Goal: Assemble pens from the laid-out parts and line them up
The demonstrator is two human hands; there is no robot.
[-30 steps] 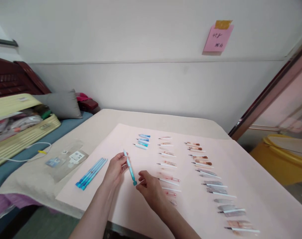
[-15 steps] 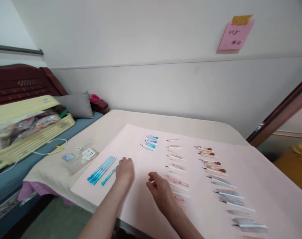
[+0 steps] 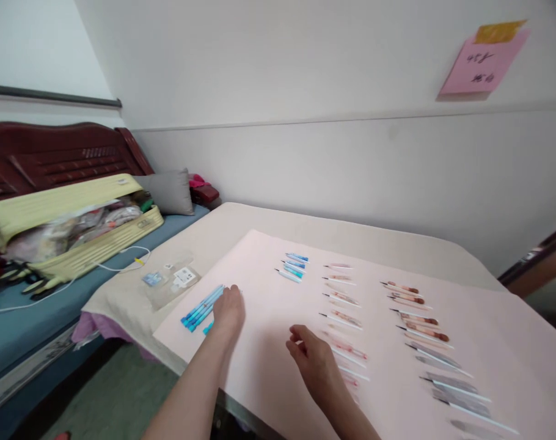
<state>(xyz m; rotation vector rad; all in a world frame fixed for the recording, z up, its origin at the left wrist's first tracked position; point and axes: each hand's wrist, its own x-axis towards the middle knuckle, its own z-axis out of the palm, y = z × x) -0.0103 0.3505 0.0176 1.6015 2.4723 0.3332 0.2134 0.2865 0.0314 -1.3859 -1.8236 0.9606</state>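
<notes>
My left hand (image 3: pixel 229 308) curls its fingers down over a loose blue pen (image 3: pixel 208 328), whose lower end shows beside the wrist; its fingertips are hidden. Just left of it, several blue pens (image 3: pixel 203 308) lie side by side on a pale pink sheet (image 3: pixel 259 318). My right hand (image 3: pixel 311 354) hovers bent above the sheet, thumb and forefinger apart, with nothing between them. Beyond lie blue pen parts (image 3: pixel 295 266) with thin white refills. Pink pen parts (image 3: pixel 344 316) form a column beside the right hand, partly covered by it.
Farther right are brown pen parts (image 3: pixel 418 321) and grey pen parts (image 3: pixel 461 391) with dark-tipped refills. Clear plastic packaging (image 3: pixel 175 287) rests on the cream tablecloth (image 3: pixel 223 235) at left. A bed holds a pale yellow open case (image 3: pixel 76 189). A white wall (image 3: pixel 282 159) stands behind the table.
The view has turned left, so everything appears farther right. My left hand has shifted left over the loose pen, toward the blue row. My right hand is nearly unchanged.
</notes>
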